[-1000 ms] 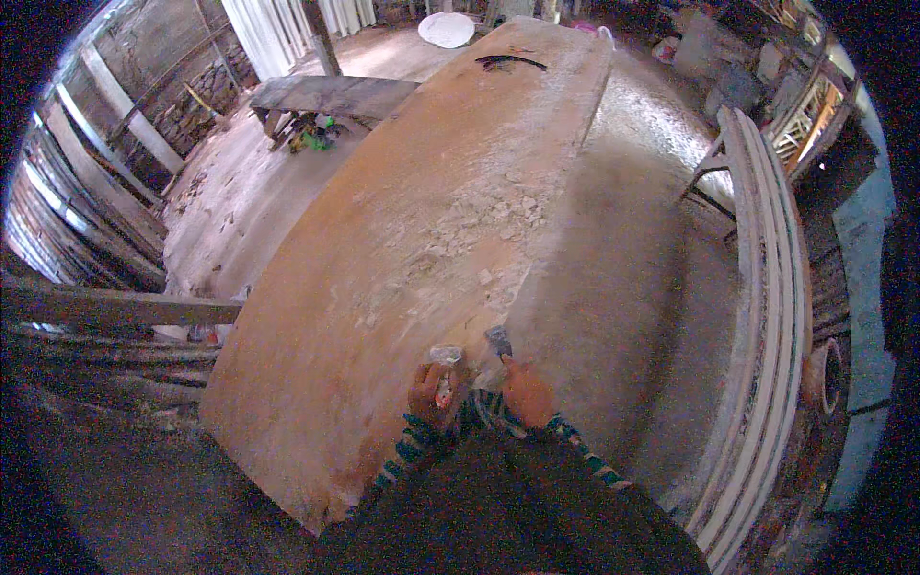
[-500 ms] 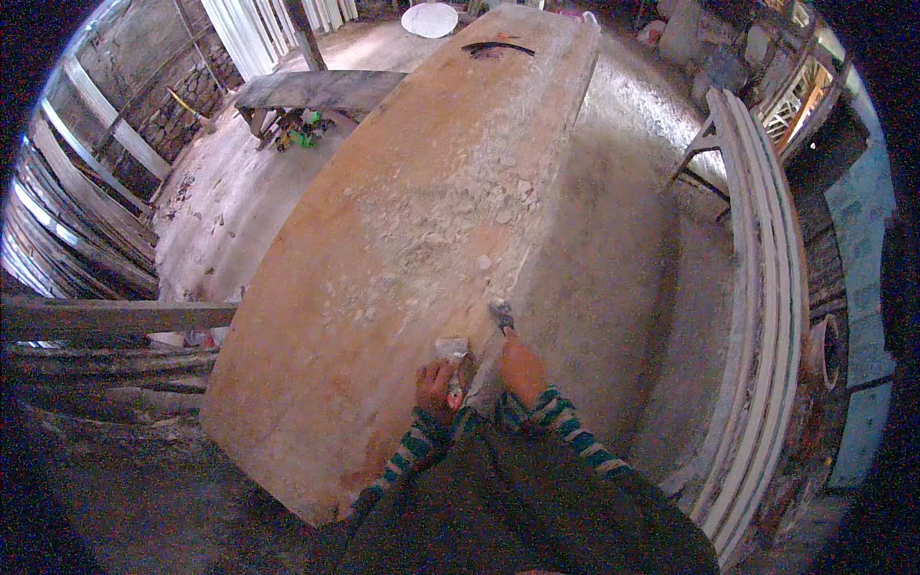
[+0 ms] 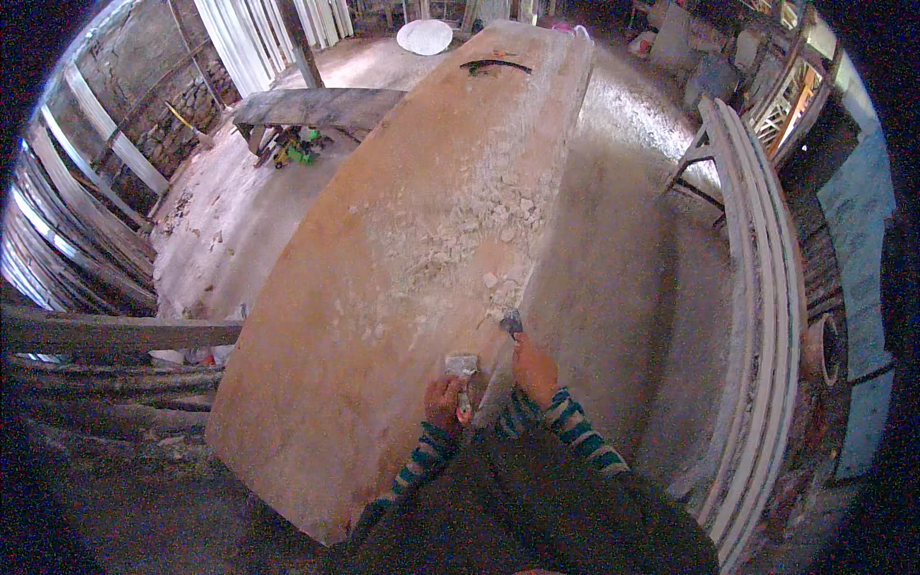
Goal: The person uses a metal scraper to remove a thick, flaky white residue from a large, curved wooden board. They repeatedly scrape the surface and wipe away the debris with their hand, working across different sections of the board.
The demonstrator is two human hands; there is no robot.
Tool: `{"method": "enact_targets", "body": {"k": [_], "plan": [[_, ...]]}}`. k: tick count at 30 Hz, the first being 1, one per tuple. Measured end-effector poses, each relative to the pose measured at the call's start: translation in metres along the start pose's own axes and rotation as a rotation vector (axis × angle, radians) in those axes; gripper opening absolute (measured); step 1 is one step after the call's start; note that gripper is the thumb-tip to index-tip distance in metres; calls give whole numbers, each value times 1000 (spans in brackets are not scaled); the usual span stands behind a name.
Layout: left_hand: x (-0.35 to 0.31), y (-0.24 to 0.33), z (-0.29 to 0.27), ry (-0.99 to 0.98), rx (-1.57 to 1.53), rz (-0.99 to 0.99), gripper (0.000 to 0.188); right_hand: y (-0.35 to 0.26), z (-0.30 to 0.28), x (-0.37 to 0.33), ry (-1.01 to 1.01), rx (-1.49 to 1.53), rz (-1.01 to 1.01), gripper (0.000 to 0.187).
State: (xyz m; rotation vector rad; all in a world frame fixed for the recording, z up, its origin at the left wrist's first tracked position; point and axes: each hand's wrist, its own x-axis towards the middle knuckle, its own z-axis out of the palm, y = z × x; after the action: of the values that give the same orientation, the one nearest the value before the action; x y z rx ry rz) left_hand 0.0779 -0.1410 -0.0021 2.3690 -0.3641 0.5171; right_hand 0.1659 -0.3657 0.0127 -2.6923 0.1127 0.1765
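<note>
Before me lies a long brown wooden board [image 3: 287, 383], with pale chips and dust [image 3: 479, 220] scattered over its middle and right side. My right hand [image 3: 535, 372] is closed round a small dark-bladed scraper [image 3: 512, 323]. Its blade touches or nearly touches the board's right edge, beside a few pale flakes. Closer to me, my left hand [image 3: 443, 401] grips a second scraper with a broad pale blade [image 3: 462, 364] and a reddish handle end. That blade is low over the board or resting on it; I cannot tell which.
Long pale planks [image 3: 767, 316] stretch along the right. A low wooden bench [image 3: 326, 108] stands at the far left, with green items under it. Stacked timber [image 3: 105, 374] lies on the left. A white round object [image 3: 425, 37] is at the back.
The view has tilted up slightly, so the surroundings sit lower. My right hand has shifted a little forward along the board's edge, its blade turned more upright. Both hands keep their grip.
</note>
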Motion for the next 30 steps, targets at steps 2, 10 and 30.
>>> {"method": "enact_targets", "body": {"k": [2,10,30], "plan": [[-1,-1,2,7,-18,-31,39,-3,-10,14,-6,56,-54,38],[14,11,-2,6,-200,-173,32,-67,-148,105,40,106,-155,38],[10,21,-10,106,-213,-246,26,-61,-72,106,-36,327,38,40]]}}
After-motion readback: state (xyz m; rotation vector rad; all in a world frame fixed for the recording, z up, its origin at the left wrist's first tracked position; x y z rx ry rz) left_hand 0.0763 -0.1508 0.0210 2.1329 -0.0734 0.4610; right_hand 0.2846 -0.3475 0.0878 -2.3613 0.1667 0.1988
